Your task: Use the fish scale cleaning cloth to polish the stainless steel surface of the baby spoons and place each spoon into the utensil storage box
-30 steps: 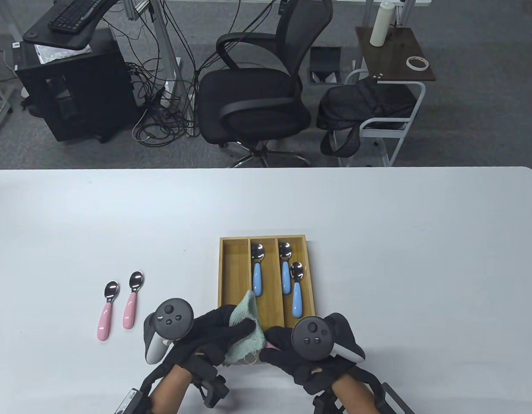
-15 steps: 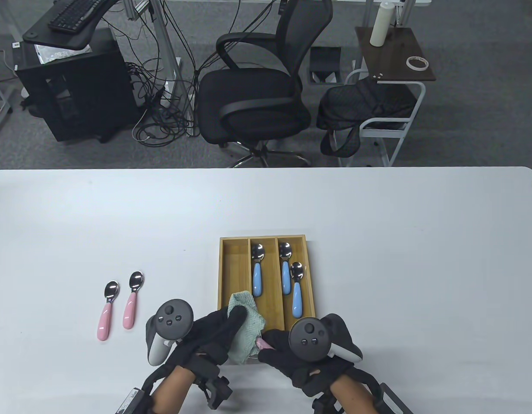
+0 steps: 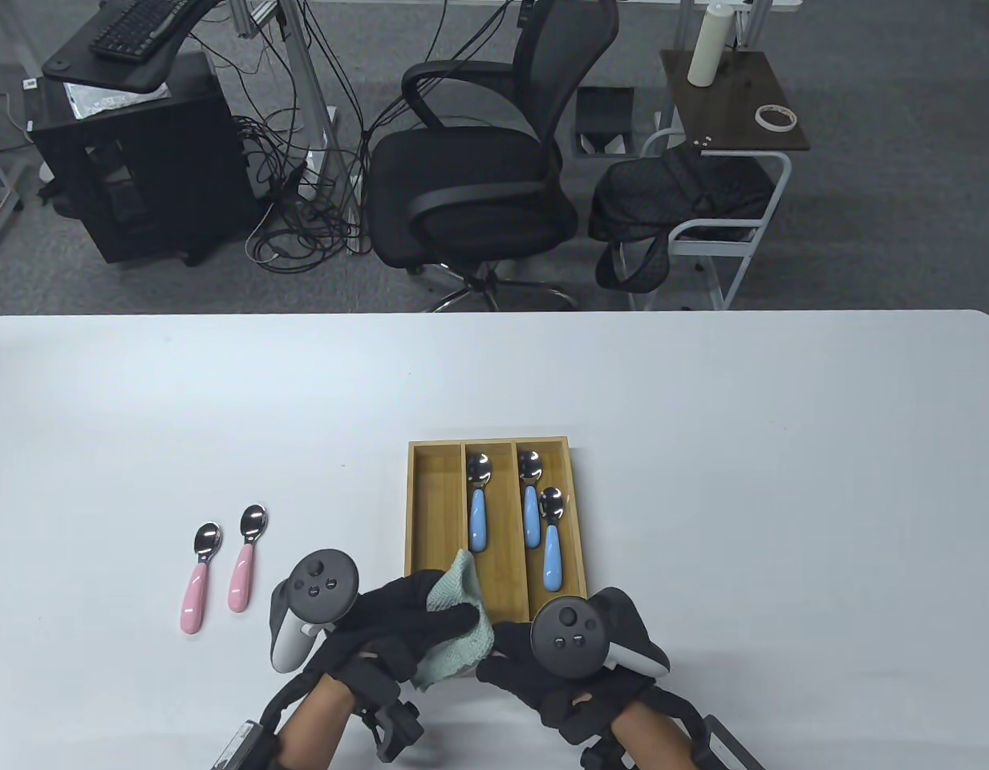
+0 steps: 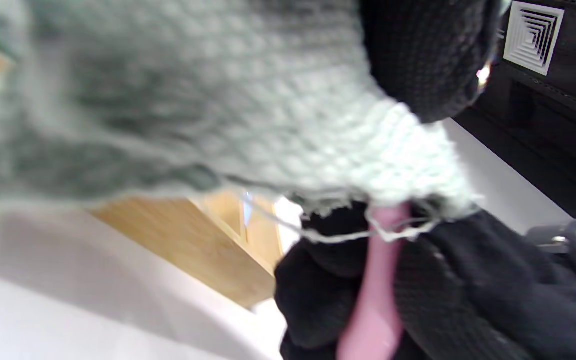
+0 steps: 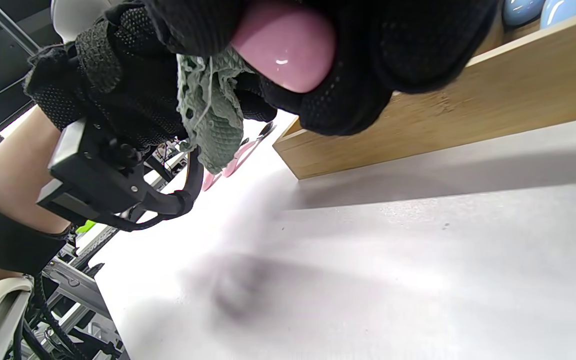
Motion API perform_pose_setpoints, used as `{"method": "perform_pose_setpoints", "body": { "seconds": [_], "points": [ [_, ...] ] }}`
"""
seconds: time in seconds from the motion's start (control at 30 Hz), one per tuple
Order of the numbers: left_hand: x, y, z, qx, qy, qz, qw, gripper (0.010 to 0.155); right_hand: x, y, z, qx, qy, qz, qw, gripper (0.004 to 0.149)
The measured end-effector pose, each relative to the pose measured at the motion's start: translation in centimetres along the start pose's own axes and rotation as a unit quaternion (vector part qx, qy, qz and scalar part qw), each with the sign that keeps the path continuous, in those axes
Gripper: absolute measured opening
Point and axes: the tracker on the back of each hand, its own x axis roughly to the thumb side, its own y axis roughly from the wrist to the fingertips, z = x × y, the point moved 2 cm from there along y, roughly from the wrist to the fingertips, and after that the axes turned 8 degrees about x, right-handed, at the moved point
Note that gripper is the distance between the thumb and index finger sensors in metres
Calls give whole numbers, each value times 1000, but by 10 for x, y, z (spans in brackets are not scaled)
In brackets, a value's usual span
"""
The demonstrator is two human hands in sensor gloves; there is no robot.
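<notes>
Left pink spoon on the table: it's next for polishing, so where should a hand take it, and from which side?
Grip the left pink spoon by its thick pink handle, probably with the left hand coming from above at the near end. It lies flat, bowl pointing away, so the steel stays free for the cloth. The second pink spoon lies close on its right, so come in from the left.

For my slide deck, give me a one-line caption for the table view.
Gloved hands rub a green cloth over a pink spoon beside a wooden box holding three blue spoons.

Beyond the white table (image 3: 703, 401), a black office chair (image 3: 470, 176) stands on grey carpet (image 3: 887, 224).
</notes>
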Motion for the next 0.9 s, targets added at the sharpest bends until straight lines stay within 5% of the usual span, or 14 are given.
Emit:
{"method": "perform_pose_setpoints", "body": {
  "seconds": [0.27,0.43,0.6,0.9],
  "points": [
    [6,-5,-1,44,36,-5,998,55,-3,0,-2,-15,8,8,1000,47],
    [-6,0,-3,-6,-83,39,996,53,-5,-1,-4,-27,8,14,1000,48],
    [-10,2,-5,-48,-116,53,991,52,-7,-2,-6,-31,-1,21,999,47],
    [-6,1,-5,-17,-35,41,998,55,-5,0,-1,-22,-16,24,999,46]
  ]
}}
